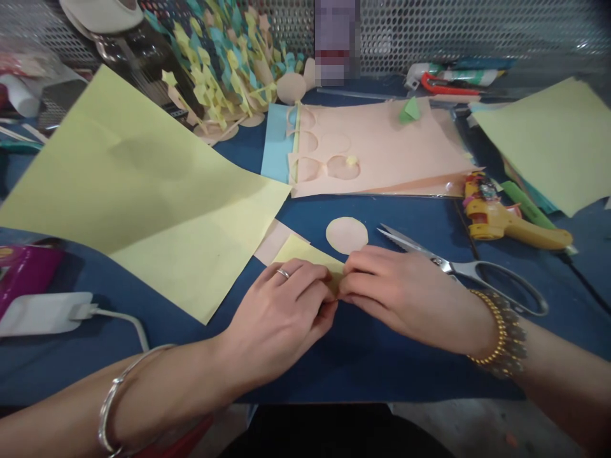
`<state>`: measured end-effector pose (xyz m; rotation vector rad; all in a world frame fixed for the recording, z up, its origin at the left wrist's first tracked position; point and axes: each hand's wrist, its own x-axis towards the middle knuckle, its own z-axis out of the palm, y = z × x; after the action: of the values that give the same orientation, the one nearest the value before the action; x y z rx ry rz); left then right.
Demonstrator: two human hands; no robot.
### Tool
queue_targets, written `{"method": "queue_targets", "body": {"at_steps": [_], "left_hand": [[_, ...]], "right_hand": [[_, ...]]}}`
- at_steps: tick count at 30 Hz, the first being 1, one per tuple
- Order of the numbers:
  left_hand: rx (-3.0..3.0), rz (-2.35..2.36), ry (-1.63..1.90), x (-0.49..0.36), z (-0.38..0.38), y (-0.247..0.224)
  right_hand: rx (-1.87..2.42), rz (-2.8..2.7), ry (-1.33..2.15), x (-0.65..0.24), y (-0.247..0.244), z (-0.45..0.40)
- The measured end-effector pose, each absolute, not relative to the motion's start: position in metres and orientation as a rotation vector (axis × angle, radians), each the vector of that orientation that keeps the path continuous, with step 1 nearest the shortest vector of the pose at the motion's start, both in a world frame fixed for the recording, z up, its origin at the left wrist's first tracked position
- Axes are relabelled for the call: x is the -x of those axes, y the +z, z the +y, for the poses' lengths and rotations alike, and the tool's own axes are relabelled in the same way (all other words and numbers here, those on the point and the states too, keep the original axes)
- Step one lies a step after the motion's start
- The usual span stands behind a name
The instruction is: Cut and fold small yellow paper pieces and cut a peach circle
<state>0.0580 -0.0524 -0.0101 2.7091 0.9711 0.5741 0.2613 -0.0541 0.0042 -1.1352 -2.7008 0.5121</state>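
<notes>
Both my hands meet over the blue table, pinching a small yellow paper (305, 251) at its near edge. My left hand (289, 312) has its fingers curled on the paper's near side, and my right hand (401, 289) grips the right end, fingertips touching the left ones. The fingers partly cover the paper. Under it lies a pale pink strip (274, 240). Just beyond my right hand is a pale paper circle (347, 235). Metal scissors (446, 262) lie with blades apart, partly behind my right hand.
A large yellow sheet (143, 184) covers the left side. Pink sheets with cut-outs (391, 146) lie at the back. To the right are a yellow glue gun (515, 222) and more paper (558, 140). A white charger (48, 313) sits left; paper stars (224, 70) stand behind.
</notes>
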Motion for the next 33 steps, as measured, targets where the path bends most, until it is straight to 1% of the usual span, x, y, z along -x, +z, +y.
{"method": "queue_targets", "body": {"at_steps": [4, 14, 24, 33], "left_hand": [[-2.728, 0.92, 0.573, -0.0543, -0.0532, -0.0106], [-2.719, 0.953, 0.559, -0.0567, -0.0545, -0.0101], [-2.562, 1.001, 0.525, -0.0567, -0.0536, -0.0105], [-2.509, 0.984, 0.501, -0.0561, -0.0516, -0.0116]], "right_hand": [[1.152, -2.757, 0.421, -0.2592, 0.0067, -0.0568], [1.17, -2.746, 0.474, -0.2592, 0.0065, -0.0576], [1.054, -2.824, 0.139, -0.2588, 0.001, -0.0637], [1.06, -2.822, 0.092, -0.2582, 0.0002, -0.0643]]}}
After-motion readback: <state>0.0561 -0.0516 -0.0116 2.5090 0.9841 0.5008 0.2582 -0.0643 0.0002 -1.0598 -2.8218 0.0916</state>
